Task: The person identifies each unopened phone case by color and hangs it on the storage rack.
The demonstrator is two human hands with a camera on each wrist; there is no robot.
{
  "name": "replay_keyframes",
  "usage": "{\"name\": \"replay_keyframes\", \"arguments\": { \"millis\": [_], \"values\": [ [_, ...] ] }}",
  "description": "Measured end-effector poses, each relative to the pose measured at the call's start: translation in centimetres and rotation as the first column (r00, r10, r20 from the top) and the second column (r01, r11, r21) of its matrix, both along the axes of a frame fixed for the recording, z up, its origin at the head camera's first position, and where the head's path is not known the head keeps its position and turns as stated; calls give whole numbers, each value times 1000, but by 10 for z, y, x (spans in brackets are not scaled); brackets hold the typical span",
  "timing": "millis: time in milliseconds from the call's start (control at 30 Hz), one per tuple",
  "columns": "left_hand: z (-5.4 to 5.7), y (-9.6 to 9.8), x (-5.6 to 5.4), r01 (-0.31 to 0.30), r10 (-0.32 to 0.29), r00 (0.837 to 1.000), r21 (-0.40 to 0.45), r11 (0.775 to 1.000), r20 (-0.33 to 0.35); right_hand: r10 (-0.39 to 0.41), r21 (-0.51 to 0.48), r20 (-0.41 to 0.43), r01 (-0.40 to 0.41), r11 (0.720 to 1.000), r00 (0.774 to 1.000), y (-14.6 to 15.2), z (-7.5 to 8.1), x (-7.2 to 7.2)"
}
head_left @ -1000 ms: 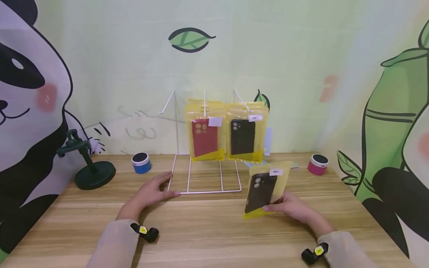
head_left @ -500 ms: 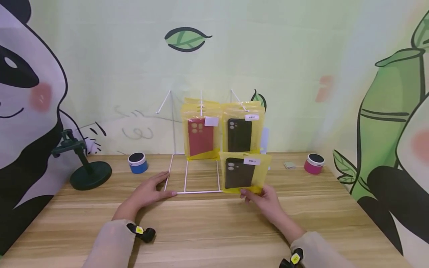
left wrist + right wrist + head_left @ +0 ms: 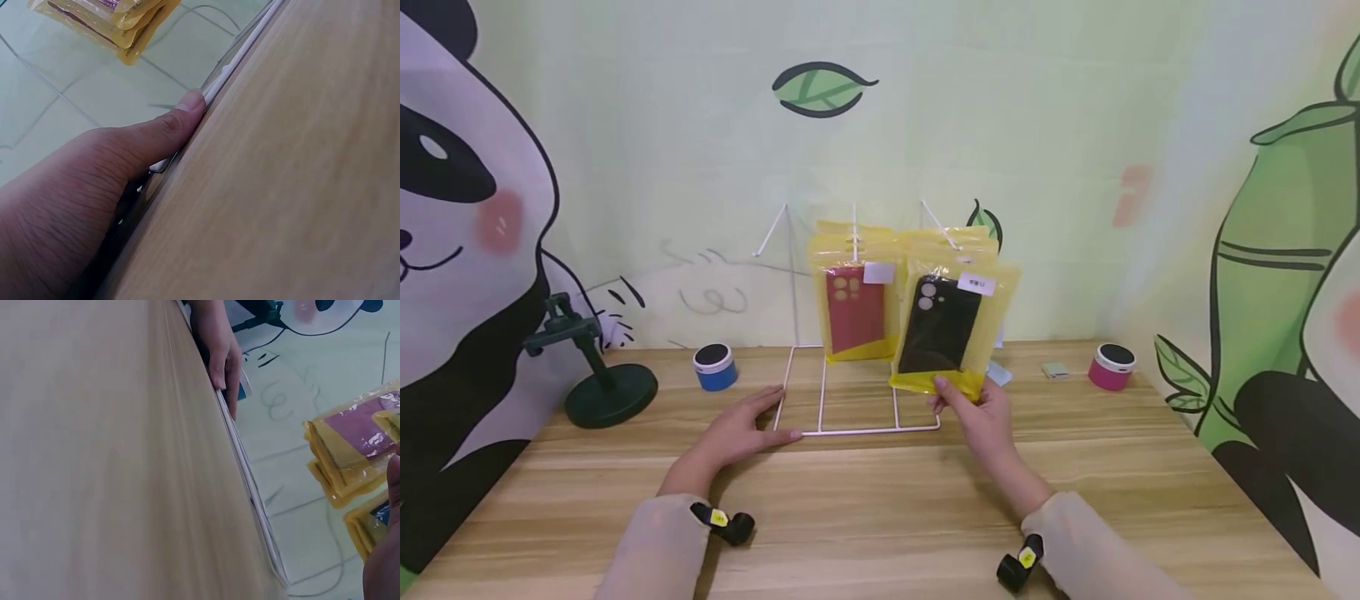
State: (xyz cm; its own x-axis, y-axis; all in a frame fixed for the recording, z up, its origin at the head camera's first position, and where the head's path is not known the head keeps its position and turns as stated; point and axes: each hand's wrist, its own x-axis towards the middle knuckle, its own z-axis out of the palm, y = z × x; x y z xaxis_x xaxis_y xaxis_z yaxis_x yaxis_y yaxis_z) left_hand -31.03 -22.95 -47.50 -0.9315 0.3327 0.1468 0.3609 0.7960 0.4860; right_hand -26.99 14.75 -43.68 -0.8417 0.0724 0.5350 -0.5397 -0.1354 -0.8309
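My right hand [image 3: 988,421] pinches the bottom edge of a yellow zip bag holding a black phone case [image 3: 942,325]. The bag tilts a little, in front of the bags on the right hook of a white wire display rack [image 3: 872,432]. On the middle hook hang bags, the front one with a red phone case [image 3: 856,310]. My left hand [image 3: 735,429] rests at the rack base's front left corner, its fingers extended. In the left wrist view the thumb [image 3: 165,132] presses the white front bar [image 3: 240,56]. The right wrist view catches only part of my right hand [image 3: 384,562].
The left hook [image 3: 771,230] bears no bag. A dark green stand [image 3: 610,392] and a blue round speaker [image 3: 715,367] stand left of the rack. To the right are a pink round speaker [image 3: 1112,367] and a small pale flat item [image 3: 1055,370]. A printed cloth hangs behind.
My right hand has carried the bagged black phone case left, then up to the right hook's front. The left hand stays on the rack base.
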Motion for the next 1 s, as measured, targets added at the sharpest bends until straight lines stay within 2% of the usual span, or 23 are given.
{"name": "replay_keyframes", "arguments": {
  "millis": [300, 467, 1000],
  "values": [
    [2, 0, -2, -11, 11, 1000, 8, 1000, -4, 6, 0, -21, -6, 1000, 1000, 7, 9, -6],
    [1, 1, -1, -9, 9, 1000, 5, 1000, 3, 2, 20, 11, -2, 1000, 1000, 6, 8, -4],
    [-2, 1, -1, -10, 10, 1000, 12, 1000, 4, 8, -39, 102, -4, 999, 995, 18, 1, -10]
  ]
}}
